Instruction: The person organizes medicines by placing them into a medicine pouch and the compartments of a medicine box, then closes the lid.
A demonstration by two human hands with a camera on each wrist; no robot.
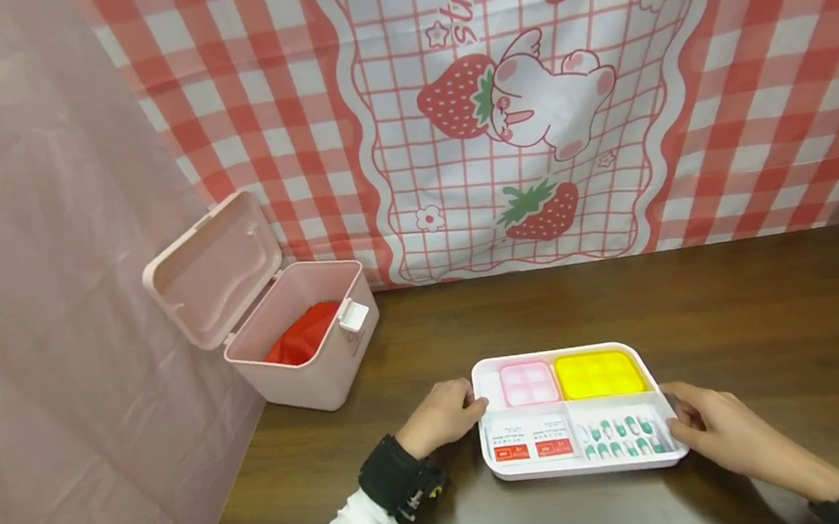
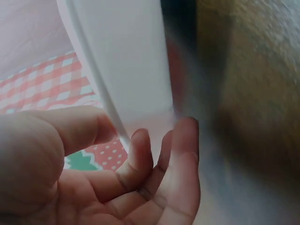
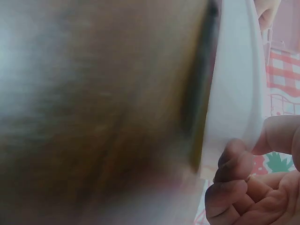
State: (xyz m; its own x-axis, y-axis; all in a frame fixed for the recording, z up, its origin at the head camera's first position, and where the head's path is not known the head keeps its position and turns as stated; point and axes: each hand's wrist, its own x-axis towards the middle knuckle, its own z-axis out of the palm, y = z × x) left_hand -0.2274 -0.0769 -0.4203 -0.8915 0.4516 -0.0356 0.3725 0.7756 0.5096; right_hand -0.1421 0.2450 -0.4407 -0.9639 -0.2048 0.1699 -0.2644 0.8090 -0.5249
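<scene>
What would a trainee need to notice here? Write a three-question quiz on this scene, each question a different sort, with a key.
1. True or false: the lid of the pink box is closed.
2. Which item lies in the tray's far right compartment? A) yellow pill case B) red cloth C) blister pack
3. Fill in: the left hand and the right hand grip the tray at its two opposite ____.

Key
1. False: the lid stands open, with a red cloth inside.
2. A: the yellow pill case; the blister pack lies in the near right compartment.
3. Ends.
</scene>
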